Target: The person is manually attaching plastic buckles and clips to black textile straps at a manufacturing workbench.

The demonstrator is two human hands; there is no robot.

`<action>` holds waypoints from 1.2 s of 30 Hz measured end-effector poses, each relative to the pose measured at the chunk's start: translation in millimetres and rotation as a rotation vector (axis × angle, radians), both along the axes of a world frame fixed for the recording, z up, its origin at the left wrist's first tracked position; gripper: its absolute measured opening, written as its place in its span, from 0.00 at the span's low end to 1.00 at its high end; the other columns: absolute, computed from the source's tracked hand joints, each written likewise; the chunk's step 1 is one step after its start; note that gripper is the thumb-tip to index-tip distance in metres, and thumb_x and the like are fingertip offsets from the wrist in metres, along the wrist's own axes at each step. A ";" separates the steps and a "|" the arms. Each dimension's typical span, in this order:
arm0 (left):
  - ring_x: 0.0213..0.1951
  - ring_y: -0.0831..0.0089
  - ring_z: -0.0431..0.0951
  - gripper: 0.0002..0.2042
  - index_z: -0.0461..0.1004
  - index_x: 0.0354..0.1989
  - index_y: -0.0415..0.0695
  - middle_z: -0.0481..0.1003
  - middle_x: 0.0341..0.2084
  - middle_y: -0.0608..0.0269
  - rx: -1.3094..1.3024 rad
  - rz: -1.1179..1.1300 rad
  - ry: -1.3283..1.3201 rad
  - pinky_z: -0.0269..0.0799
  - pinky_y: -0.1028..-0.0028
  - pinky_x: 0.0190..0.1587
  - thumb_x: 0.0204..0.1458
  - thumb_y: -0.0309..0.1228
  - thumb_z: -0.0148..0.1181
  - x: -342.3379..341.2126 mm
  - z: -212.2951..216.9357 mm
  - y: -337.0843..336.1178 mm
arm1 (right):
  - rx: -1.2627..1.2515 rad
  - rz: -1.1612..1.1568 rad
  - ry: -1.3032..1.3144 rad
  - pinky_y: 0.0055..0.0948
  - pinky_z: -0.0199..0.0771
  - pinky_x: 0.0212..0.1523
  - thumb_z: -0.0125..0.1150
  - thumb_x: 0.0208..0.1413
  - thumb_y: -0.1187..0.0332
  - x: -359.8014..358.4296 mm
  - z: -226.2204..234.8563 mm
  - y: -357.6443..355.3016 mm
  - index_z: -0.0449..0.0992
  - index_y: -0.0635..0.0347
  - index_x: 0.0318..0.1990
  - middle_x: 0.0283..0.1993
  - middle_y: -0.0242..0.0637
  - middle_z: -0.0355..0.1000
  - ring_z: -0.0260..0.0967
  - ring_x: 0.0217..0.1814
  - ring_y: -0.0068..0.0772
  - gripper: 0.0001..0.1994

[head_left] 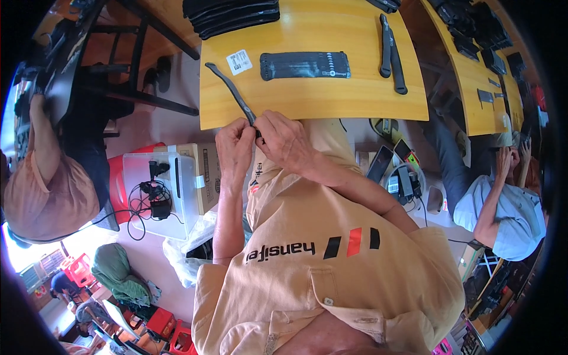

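Observation:
Just off the front edge of the yellow wooden table (355,103), my left hand (233,145) and my right hand (283,139) meet, their fingers pinched together on one end of a narrow black strap (229,86). The strap's free part slants up and left over the tabletop. What the fingertips do at the strap's end is hidden. Beyond my hands lies a flat black packet (296,66) with a row of pale marks. A white printed label (239,62) rests beside it. Two more black straps (397,71) lie at the table's right side.
A pile of folded black items (236,19) sits at the table's far left. Below left are a clear plastic bin (177,189) with black cables and a cardboard box (207,174). People sit on both sides; a second table (473,112) stands at right.

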State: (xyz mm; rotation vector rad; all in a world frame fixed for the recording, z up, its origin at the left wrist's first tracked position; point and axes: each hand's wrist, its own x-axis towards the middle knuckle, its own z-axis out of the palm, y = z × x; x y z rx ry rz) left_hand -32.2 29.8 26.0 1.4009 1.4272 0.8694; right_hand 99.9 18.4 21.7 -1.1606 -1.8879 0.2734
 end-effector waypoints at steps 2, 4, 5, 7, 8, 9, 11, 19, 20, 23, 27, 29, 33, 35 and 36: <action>0.17 0.86 0.59 0.07 0.65 0.17 0.35 0.60 0.09 0.67 0.118 0.019 0.021 0.52 0.79 0.18 0.44 0.24 0.48 -0.6 -7.6 0.2 | -0.022 0.015 0.027 0.36 0.66 0.25 0.59 0.35 0.77 0.1 2.4 0.8 0.64 0.62 0.28 0.25 0.40 0.61 0.65 0.28 0.42 0.11; 0.18 0.86 0.56 0.08 0.64 0.16 0.37 0.59 0.09 0.69 0.079 0.095 -0.098 0.49 0.79 0.19 0.44 0.26 0.49 3.3 -7.8 -0.8 | -0.045 0.028 0.055 0.36 0.66 0.25 0.58 0.36 0.78 0.2 2.2 1.3 0.65 0.62 0.29 0.25 0.40 0.62 0.65 0.28 0.43 0.10; 0.18 0.86 0.56 0.08 0.64 0.16 0.37 0.59 0.09 0.69 0.079 0.096 -0.098 0.49 0.79 0.19 0.44 0.26 0.49 5.9 -4.3 -1.7 | -0.093 0.038 0.136 0.35 0.66 0.26 0.57 0.37 0.79 0.5 1.1 1.4 0.66 0.63 0.30 0.26 0.41 0.63 0.65 0.28 0.44 0.10; 0.16 0.87 0.56 0.08 0.66 0.15 0.39 0.59 0.08 0.72 -0.084 0.165 -0.283 0.48 0.81 0.17 0.44 0.26 0.49 9.6 8.5 -4.3 | -0.143 0.049 0.218 0.34 0.67 0.26 0.56 0.37 0.80 3.1 -0.4 2.9 0.67 0.64 0.31 0.28 0.41 0.64 0.66 0.28 0.45 0.10; 0.16 0.87 0.56 0.08 0.66 0.15 0.39 0.59 0.08 0.72 -0.084 0.167 -0.282 0.48 0.81 0.17 0.44 0.26 0.49 8.5 13.9 -4.5 | -0.168 0.092 0.225 0.33 0.67 0.27 0.55 0.38 0.81 6.4 -1.2 5.1 0.68 0.64 0.33 0.28 0.42 0.64 0.66 0.28 0.45 0.11; 0.14 0.87 0.55 0.08 0.68 0.16 0.39 0.59 0.08 0.73 -0.163 0.171 -0.325 0.48 0.82 0.16 0.44 0.26 0.50 6.5 18.6 -4.3 | -0.192 0.135 0.233 0.33 0.67 0.28 0.54 0.38 0.82 9.7 -1.9 6.8 0.68 0.65 0.34 0.29 0.42 0.65 0.67 0.28 0.45 0.12; 0.13 0.87 0.55 0.08 0.69 0.16 0.40 0.59 0.08 0.74 -0.240 0.179 -0.369 0.47 0.82 0.15 0.44 0.26 0.50 1.6 19.2 -4.0 | -0.232 0.189 0.262 0.32 0.67 0.28 0.53 0.39 0.83 17.8 6.0 8.7 0.69 0.65 0.35 0.29 0.42 0.65 0.67 0.28 0.43 0.12; 0.11 0.86 0.57 0.09 0.69 0.15 0.38 0.61 0.08 0.72 -0.262 0.002 -0.218 0.48 0.82 0.13 0.44 0.27 0.49 -1.8 20.9 -6.8 | -0.368 0.344 0.212 0.28 0.70 0.31 0.52 0.38 0.84 31.1 18.5 13.4 0.71 0.66 0.34 0.30 0.43 0.67 0.69 0.29 0.37 0.11; 0.11 0.86 0.57 0.09 0.69 0.15 0.38 0.61 0.08 0.72 -0.261 0.003 -0.217 0.48 0.82 0.13 0.44 0.27 0.49 -1.3 21.3 -7.8 | -0.406 0.339 0.243 0.28 0.70 0.30 0.53 0.38 0.83 31.2 18.6 13.1 0.72 0.67 0.33 0.29 0.43 0.68 0.69 0.28 0.37 0.11; 0.13 0.85 0.57 0.09 0.69 0.15 0.36 0.61 0.08 0.70 -0.215 0.008 -0.181 0.50 0.80 0.16 0.43 0.27 0.49 2.4 21.9 -9.4 | -0.389 0.304 0.225 0.28 0.69 0.28 0.55 0.38 0.82 29.3 22.5 9.6 0.74 0.67 0.32 0.26 0.43 0.69 0.69 0.26 0.37 0.10; 0.16 0.83 0.56 0.09 0.65 0.15 0.35 0.58 0.08 0.67 -0.068 0.050 -0.036 0.51 0.78 0.19 0.42 0.27 0.49 8.9 18.9 -10.6 | -0.354 0.201 0.198 0.27 0.69 0.25 0.59 0.37 0.79 24.9 19.4 3.9 0.74 0.67 0.31 0.25 0.41 0.69 0.69 0.25 0.36 0.09; 0.16 0.83 0.55 0.09 0.64 0.15 0.34 0.57 0.08 0.67 -0.015 0.062 -0.027 0.51 0.77 0.19 0.41 0.27 0.49 9.4 13.1 -10.3 | -0.322 0.190 0.184 0.27 0.69 0.25 0.60 0.37 0.78 23.2 19.4 3.2 0.74 0.66 0.31 0.25 0.41 0.69 0.69 0.24 0.36 0.09; 0.17 0.82 0.55 0.09 0.62 0.15 0.34 0.57 0.09 0.65 0.053 0.051 0.031 0.51 0.76 0.19 0.40 0.27 0.49 7.6 9.4 -8.5 | -0.173 0.150 0.109 0.24 0.69 0.24 0.60 0.38 0.78 20.3 13.8 3.3 0.74 0.66 0.29 0.23 0.40 0.70 0.70 0.22 0.31 0.07; 0.17 0.82 0.56 0.10 0.62 0.15 0.34 0.57 0.09 0.65 0.064 0.036 0.016 0.52 0.76 0.19 0.40 0.27 0.49 8.8 11.8 -8.1 | -0.356 0.147 0.237 0.23 0.70 0.25 0.59 0.39 0.78 19.6 4.9 7.2 0.74 0.67 0.29 0.23 0.40 0.71 0.71 0.22 0.27 0.07; 0.17 0.81 0.57 0.10 0.62 0.15 0.34 0.58 0.09 0.64 0.055 0.023 0.018 0.52 0.76 0.19 0.40 0.27 0.49 10.3 15.0 -7.5 | -0.538 0.145 0.364 0.22 0.70 0.25 0.58 0.39 0.78 19.8 2.3 8.8 0.74 0.67 0.29 0.22 0.40 0.72 0.71 0.22 0.24 0.06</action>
